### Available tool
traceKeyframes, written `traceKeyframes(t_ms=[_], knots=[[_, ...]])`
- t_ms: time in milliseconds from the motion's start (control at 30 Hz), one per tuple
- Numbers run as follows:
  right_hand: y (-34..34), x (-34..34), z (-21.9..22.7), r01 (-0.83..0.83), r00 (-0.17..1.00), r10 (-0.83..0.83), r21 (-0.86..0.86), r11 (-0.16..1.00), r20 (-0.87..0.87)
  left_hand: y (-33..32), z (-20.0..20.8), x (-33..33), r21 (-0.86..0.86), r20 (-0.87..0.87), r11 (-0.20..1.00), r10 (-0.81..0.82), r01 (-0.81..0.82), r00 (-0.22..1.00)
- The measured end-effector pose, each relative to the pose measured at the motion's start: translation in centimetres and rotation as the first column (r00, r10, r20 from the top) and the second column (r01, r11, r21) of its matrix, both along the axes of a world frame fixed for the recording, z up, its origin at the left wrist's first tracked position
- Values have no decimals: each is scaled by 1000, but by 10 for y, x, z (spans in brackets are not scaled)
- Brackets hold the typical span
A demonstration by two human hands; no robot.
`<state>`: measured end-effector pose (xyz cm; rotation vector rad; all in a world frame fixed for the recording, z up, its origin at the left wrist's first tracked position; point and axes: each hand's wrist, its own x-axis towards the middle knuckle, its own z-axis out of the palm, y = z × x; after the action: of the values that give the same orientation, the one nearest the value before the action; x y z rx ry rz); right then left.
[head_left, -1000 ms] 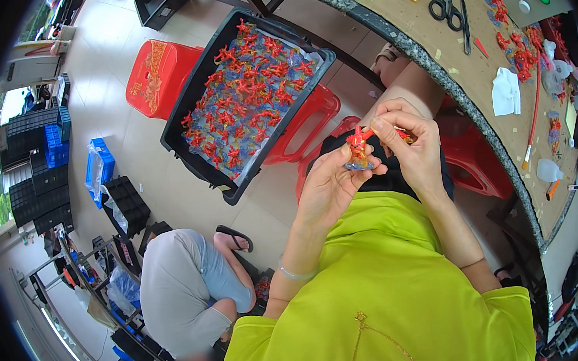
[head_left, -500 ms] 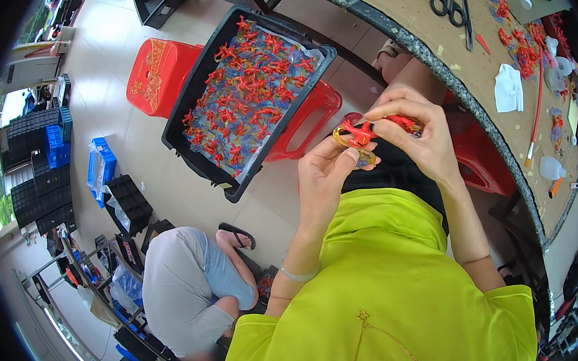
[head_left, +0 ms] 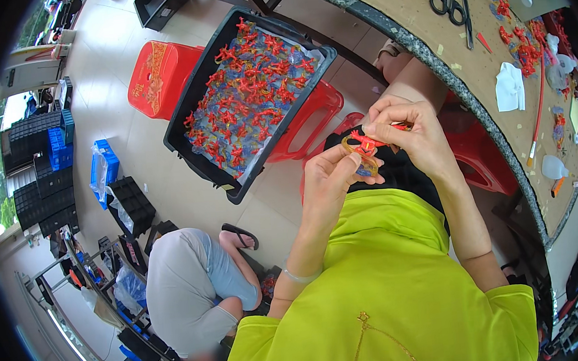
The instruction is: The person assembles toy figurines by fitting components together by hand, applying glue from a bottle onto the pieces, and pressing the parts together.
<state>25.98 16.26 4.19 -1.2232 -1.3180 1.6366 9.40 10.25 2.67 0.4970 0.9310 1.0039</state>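
A small red figurine (head_left: 366, 144) with yellow-gold and translucent bluish parts is held in front of my waist, between both hands. My left hand (head_left: 328, 183) pinches its lower, see-through part between thumb and fingers. Thumb and fingertips of my right hand (head_left: 413, 135) close on the red end at the figurine's right side, covering much of it. Whether that end is a separate piece, I cannot tell. Beyond my left hand, many similar red figurines (head_left: 253, 85) lie in rows on a pale liner inside a black crate (head_left: 234, 194).
Red stools (head_left: 158, 82) stand under and beside the crate. The worktable (head_left: 462, 89) on the right bears scissors (head_left: 454, 13), a dark slim tool (head_left: 467, 22), a long red brush (head_left: 536, 117), white paper (head_left: 509, 88) and more figurines. Another person (head_left: 181, 277) bends low at the lower left.
The figurine has turned a little in my fingers, its red front now facing me more. My right hand has shifted slightly left, its fingers more curled over the red end.
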Motion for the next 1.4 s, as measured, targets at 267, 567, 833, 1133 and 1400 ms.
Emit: traceKeyframes(t_ms=[267,567,833,1133,1400], knots=[[1,-2,3,7,1000,-7,-6,1000,-6,0,1,-1,17,2,1000,7,-7,1000],[3,-2,5,-30,999,33,68,997,-39,0,3,0,152,-128,988,61,-41,990],[4,-1,5,-33,999,31,402,915,12,9,1,-9,-44,569,997,-27,63,822],[4,4,8,-36,998,11,477,878,55,6,-15,-13,34,594,995,-91,89,799],[5,6,0,22,989,-81,420,907,124,8,-3,-1,171,184,977,96,-128,978]])
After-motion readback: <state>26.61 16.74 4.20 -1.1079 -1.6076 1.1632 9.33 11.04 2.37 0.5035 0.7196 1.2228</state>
